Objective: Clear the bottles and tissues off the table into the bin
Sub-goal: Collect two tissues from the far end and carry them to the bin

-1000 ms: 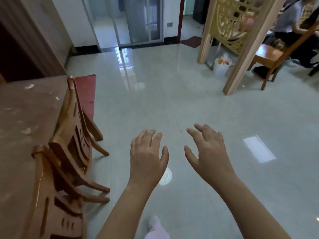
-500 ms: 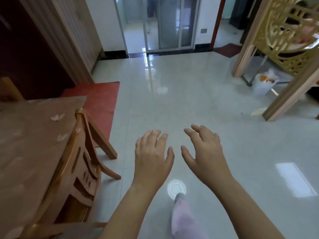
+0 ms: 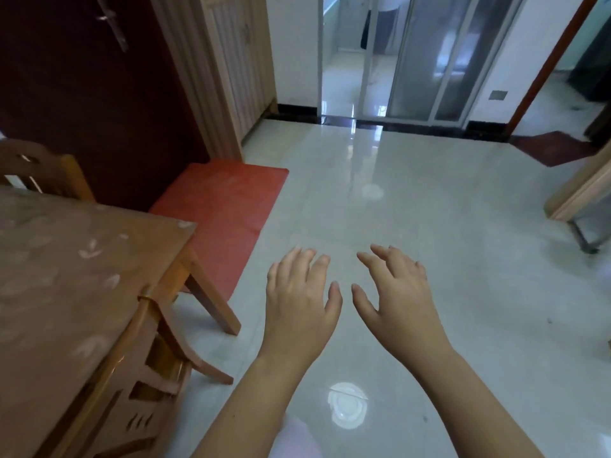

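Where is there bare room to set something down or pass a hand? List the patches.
Widest: the floor between the red mat, the sliding doors and the open left hand and right hand hovering above it. The table near its corner looks bare, apart from pale marks I cannot identify. Crowded: the chair tucked against the table's near edge.

A red mat (image 3: pixel 224 219) lies on the glossy pale floor (image 3: pixel 429 209). Just behind the mat stands a dark door (image 3: pixel 82 94). Beyond the mat, to its right, are sliding glass doors (image 3: pixel 429 61). Nearer than the mat stands a wooden chair (image 3: pixel 158 358).
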The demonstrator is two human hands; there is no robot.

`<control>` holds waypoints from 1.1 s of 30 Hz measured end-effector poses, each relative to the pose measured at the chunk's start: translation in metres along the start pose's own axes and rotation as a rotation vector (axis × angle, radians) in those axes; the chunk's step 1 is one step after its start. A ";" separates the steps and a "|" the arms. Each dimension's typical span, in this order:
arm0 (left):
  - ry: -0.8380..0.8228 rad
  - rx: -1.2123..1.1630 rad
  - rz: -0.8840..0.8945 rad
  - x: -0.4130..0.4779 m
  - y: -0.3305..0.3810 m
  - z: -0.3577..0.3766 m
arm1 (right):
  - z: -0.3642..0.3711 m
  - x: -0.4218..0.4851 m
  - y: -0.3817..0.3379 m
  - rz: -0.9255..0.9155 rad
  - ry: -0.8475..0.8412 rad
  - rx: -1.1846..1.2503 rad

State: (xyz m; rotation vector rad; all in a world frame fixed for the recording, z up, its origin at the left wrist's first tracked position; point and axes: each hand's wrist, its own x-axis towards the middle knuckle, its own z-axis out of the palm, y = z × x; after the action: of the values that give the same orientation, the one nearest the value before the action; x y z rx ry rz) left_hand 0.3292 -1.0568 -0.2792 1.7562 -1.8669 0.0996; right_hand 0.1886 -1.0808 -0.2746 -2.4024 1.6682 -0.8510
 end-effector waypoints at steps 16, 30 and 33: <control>0.156 0.048 -0.183 0.252 -0.175 0.073 | 0.143 0.308 -0.014 -0.196 -0.101 0.054; 0.268 0.228 -0.398 0.369 -0.339 0.098 | 0.287 0.506 -0.077 -0.411 -0.237 0.218; 0.312 0.265 -0.436 0.409 -0.379 0.104 | 0.318 0.561 -0.091 -0.499 -0.271 0.227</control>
State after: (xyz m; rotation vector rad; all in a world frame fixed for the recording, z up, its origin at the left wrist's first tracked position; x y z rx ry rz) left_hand 0.6577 -1.5182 -0.3051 2.1454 -1.2655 0.4420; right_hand 0.5586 -1.6159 -0.2894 -2.6539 0.8416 -0.6767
